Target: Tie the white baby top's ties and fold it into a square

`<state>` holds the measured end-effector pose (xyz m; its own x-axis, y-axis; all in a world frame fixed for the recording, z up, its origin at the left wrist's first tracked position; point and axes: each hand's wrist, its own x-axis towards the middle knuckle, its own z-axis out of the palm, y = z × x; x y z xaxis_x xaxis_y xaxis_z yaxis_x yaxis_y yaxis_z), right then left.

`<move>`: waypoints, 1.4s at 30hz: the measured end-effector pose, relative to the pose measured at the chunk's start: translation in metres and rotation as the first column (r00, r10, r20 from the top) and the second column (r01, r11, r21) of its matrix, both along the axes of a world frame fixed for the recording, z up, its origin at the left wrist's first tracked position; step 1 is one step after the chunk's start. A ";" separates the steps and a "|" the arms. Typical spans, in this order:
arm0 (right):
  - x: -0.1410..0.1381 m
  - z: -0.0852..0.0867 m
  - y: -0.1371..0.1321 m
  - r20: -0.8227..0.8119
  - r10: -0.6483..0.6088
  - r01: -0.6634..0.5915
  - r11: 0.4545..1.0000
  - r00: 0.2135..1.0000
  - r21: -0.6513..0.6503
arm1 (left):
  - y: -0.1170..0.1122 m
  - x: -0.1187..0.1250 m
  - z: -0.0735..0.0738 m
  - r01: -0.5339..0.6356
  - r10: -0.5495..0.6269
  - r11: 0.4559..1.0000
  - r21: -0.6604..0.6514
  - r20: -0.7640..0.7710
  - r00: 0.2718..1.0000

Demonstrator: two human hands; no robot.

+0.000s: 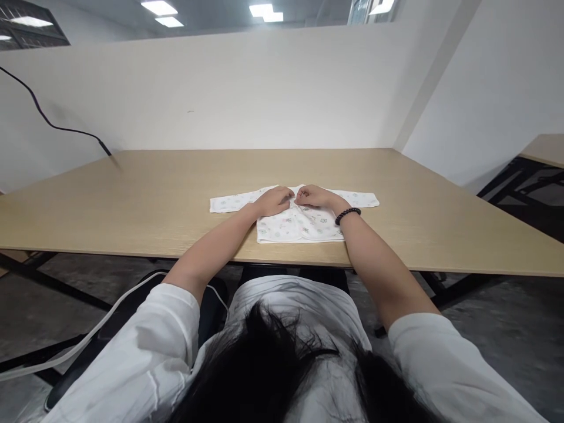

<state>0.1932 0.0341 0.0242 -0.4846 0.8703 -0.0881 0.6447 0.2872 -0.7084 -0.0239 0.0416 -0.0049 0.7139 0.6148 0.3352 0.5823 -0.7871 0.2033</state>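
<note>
A small white long-sleeved baby shirt (pixel 286 228) with a faint scattered print lies spread on the table, its sleeves stretched out to both sides and its hem towards me. My left hand (pixel 275 201) rests on the upper front of the shirt, its fingers bent and gripping the cloth near the middle line. Close beside it, my right hand (pixel 315 196) pinches the fabric just below the neckline, thumb against fingers. The fingertips of both hands nearly meet. What exactly lies between them is too small to make out.
The wooden table (pixel 176 176) reaches back to a white partition (pixel 264 88). A black cable (pixel 66 128) comes down to the table's far left corner. A pale cable (pixel 101 323) runs at lower left beside a dark seat. Another table (pixel 546 148) stands at right.
</note>
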 end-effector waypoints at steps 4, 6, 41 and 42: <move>-0.002 0.001 -0.001 0.028 -0.006 0.005 1.000 1.000 0.022 | -0.001 0.001 0.003 0.034 -0.034 0.999 -0.018 -0.017 0.999; -0.002 0.001 -0.002 0.038 -0.007 0.005 0.999 0.999 0.035 | -0.002 0.002 0.003 0.040 -0.040 0.999 -0.015 -0.014 0.999; -0.002 0.015 -0.012 0.061 0.214 -0.193 0.949 0.975 -0.250 | -0.026 0.007 0.017 0.210 -0.060 0.803 -0.557 0.276 0.959; -0.002 0.014 -0.011 0.066 0.220 -0.197 0.948 0.973 -0.252 | -0.026 0.006 0.017 0.199 -0.054 0.803 -0.561 0.265 0.963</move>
